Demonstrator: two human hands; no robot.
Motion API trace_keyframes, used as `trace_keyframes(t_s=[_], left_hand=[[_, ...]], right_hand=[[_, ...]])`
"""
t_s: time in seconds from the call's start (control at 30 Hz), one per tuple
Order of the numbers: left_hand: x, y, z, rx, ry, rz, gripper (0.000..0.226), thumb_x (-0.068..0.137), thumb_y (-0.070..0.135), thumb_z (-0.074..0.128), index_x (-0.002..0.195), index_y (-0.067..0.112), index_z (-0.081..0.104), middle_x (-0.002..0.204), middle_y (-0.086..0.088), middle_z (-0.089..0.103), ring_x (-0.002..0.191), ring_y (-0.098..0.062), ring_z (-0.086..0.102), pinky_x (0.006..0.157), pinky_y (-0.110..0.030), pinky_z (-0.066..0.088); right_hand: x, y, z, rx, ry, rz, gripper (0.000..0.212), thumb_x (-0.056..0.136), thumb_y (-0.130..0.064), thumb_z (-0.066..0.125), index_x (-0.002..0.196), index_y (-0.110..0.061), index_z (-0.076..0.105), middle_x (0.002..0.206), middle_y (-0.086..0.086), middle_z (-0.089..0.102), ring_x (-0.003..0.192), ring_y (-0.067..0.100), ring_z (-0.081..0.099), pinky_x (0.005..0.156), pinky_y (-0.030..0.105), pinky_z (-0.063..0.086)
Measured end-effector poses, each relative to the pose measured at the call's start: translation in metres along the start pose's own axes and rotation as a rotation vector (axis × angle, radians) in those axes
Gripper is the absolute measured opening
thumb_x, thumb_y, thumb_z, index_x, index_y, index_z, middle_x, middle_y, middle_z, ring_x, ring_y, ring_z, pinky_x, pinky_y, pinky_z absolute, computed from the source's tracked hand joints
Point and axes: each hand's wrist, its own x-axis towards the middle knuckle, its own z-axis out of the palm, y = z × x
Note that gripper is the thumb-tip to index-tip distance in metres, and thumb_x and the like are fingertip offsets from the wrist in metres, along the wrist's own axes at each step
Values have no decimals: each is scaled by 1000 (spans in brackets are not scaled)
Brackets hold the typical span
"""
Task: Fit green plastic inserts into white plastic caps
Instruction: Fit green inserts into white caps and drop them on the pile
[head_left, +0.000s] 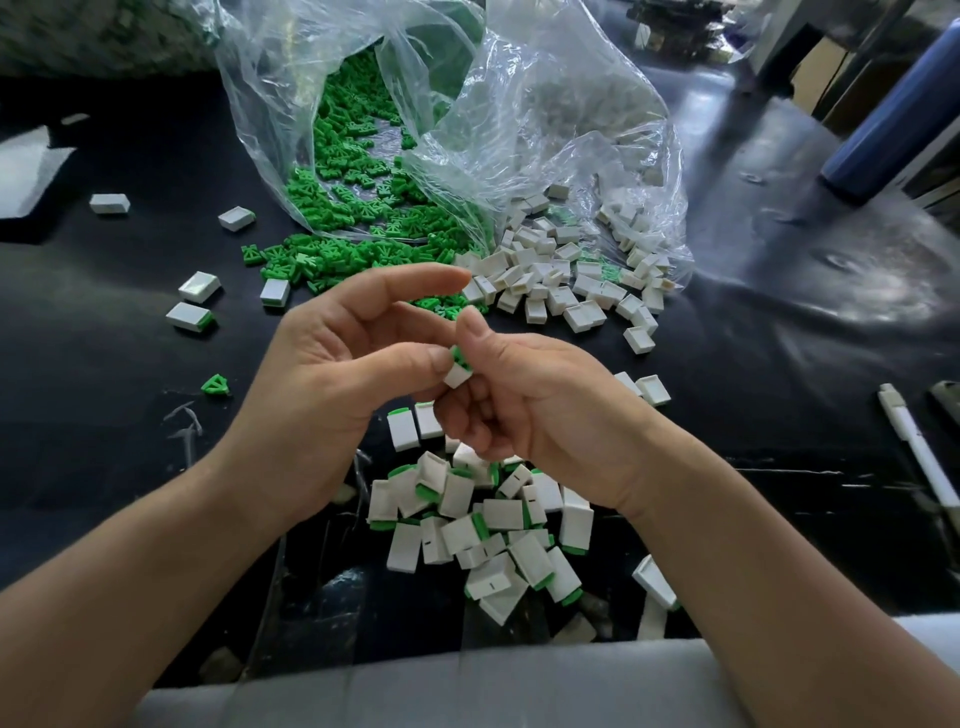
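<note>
Grey padded table edge (467, 686) at 6 o'clock, with a heap of finished white-and-green caps (483, 525) just past it. Above that heap the right hand (530, 410) pinches 1 small white rectangular plastic cap (457, 376), fingers curled under, thumb on top. The green plastic insert (459, 357) pokes out at the cap's 12 o'clock end, so it looks only partly seated. The left hand (332, 374) comes in from 9 o'clock, fingers spread, just its thumb tip touching the cap. Guessing the push runs 12 toward 6, right thumb nearest.
</note>
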Motion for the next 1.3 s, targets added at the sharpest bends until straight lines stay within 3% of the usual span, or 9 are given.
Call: trace_keyframes(t_s=[0.2, 0.37, 0.57, 0.73, 0.93, 1.2, 1.3], left_hand=[[2, -1, 0, 6, -15, 0, 46, 62, 0, 68, 107, 8, 62, 77, -12, 70, 55, -29, 65, 54, -31, 52], [1, -2, 0, 0, 13, -12, 36, 70, -1, 56, 104, 9, 63, 74, -10, 70, 54, -29, 65, 51, -31, 52], [2, -2, -1, -2, 11, -35, 41, 62, -4, 63, 99, 13, 68, 74, -11, 71, 55, -30, 65, 52, -33, 53], [2, -6, 1, -1, 29, -39, 44, 55, -1, 67, 96, 16, 68, 75, -12, 72, 58, -31, 65, 54, -34, 55], [1, -7, 4, -26, 60, -31, 38, 65, -4, 55, 97, 12, 63, 73, -7, 72, 61, -22, 68, 55, -28, 55], [1, -8, 3, -28, 67, -19, 38, 65, -6, 54, 97, 12, 63, 73, -6, 72, 73, -18, 70, 58, -27, 55], [0, -9, 3, -22, 71, -22, 38, 65, -6, 54, 96, 13, 64, 73, -6, 72, 77, -17, 70, 60, -27, 55]], right_hand=[[1, 2, 1, -17, 15, -24, 40, 75, -51, 39, 70, -14, 53, 54, -6, 55, 48, 8, 43, 44, 16, 32], [1, 3, 0, -53, 18, -31, 40, 78, -51, 37, 73, -14, 52, 56, -7, 54, 50, 7, 43, 46, 17, 33], [2, 4, 2, -181, 90, -33, 40, 94, -40, 30, 73, -13, 50, 60, -4, 51, 50, 7, 42, 47, 17, 34], [4, 8, 7, -285, 164, -63, 36, 97, -35, 32, 74, -14, 49, 58, -9, 43, 49, 4, 37, 51, 18, 33], [9, 11, 8, -413, 240, -92, 48, 98, -35, 31, 94, 8, 53, 59, -9, 37, 55, 8, 33, 61, 32, 29], [9, 10, 11, -444, 254, -92, 29, 98, -34, 32, 77, -23, 50, 59, -15, 40, 54, 1, 37, 59, 22, 28], [8, 11, 10, -464, 261, -96, 29, 98, -34, 32, 79, -23, 52, 57, -17, 40, 52, -2, 38, 58, 21, 27]])
